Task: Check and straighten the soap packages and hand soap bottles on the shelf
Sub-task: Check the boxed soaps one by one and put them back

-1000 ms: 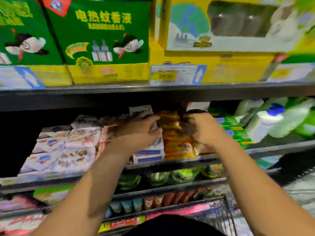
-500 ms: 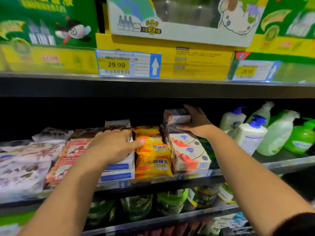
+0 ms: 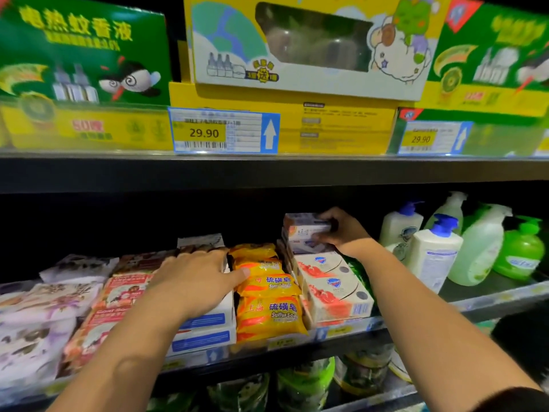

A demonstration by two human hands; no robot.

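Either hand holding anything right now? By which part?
Right hand grips the small white cardboard soap box at the back, by its right end. Left hand lies flat on the white-and-blue boxes, holding nothing.

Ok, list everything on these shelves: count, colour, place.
mosquito liquid boxes: at least two, green, top shelf ends
windowed box: one, yellow and white, top shelf middle
price tags: two, blue-edged, top shelf edge
floral soap packs: several, white and purple, middle shelf far left
pink soap packs: several, pink, beside the floral ones
blue-striped boxes: two showing, white, middle shelf centre-left
sulfur soap packs: about four, yellow, middle shelf centre
soap cartons: several, white and red, right of the sulfur soap packs
small soap box: one, pale, atop the back stack
pump bottles: five showing, white and green, middle shelf right
left hand: resting flat on the blue-striped boxes
right hand: gripping the small soap box
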